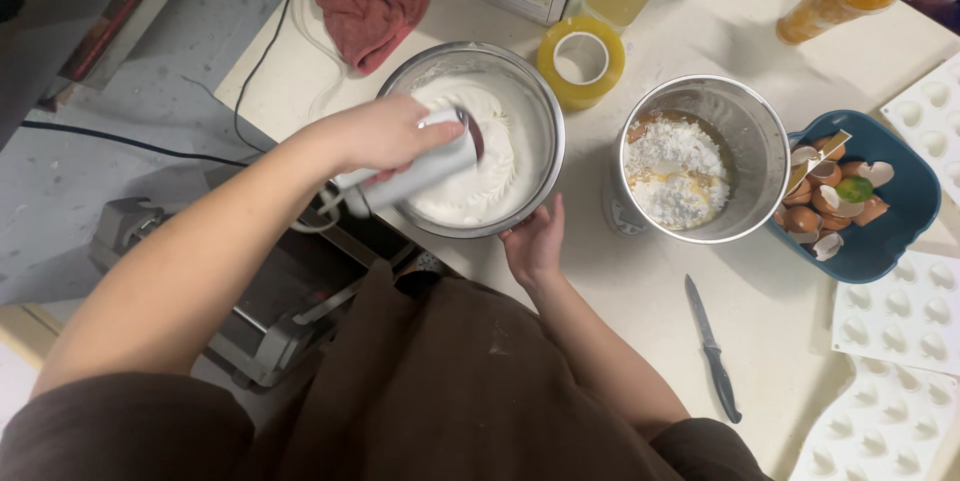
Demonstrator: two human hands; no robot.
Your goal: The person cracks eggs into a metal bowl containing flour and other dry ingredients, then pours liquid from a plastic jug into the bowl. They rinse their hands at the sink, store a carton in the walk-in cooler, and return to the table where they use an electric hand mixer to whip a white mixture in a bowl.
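Steel bowls [480, 81], two: left hand [385, 133] grips one mixer [415, 173], right hand [535, 241] clasps rim.

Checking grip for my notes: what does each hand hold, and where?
Left hand grips the white hand mixer by its body; right hand holds the steel bowl at its near rim.
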